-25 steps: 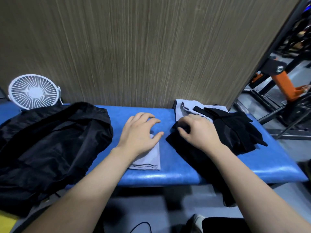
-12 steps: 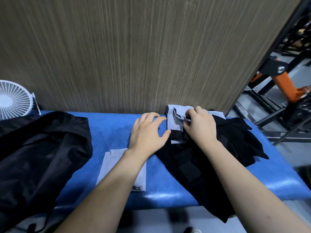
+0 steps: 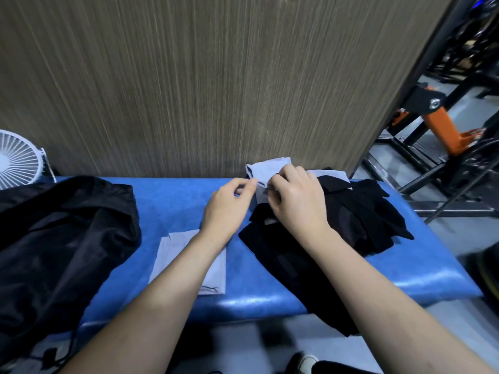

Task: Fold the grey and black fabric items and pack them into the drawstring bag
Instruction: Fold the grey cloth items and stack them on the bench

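Observation:
A loose grey fabric item (image 3: 266, 170) sits at the back of the blue padded bench (image 3: 175, 201), partly lifted off a heap of black fabric items (image 3: 351, 211). My right hand (image 3: 294, 201) pinches its near edge with curled fingers. My left hand (image 3: 229, 203) pinches the same grey piece at its left edge between thumb and fingers. A folded grey item (image 3: 216, 271) lies flat near the bench's front edge, partly under my left forearm. The black drawstring bag (image 3: 59, 238) lies crumpled over the bench's left end, its cord hanging below.
A wood-grain wall panel (image 3: 216, 76) rises right behind the bench. A white fan (image 3: 16, 160) stands at the far left behind the bag. Black and orange gym equipment (image 3: 437, 125) fills the floor to the right. A shoe (image 3: 302, 363) shows below the bench.
My left hand left the folded grey item and moved right to the loose grey piece. My right hand moved back from the black heap onto that piece, and both now pinch it.

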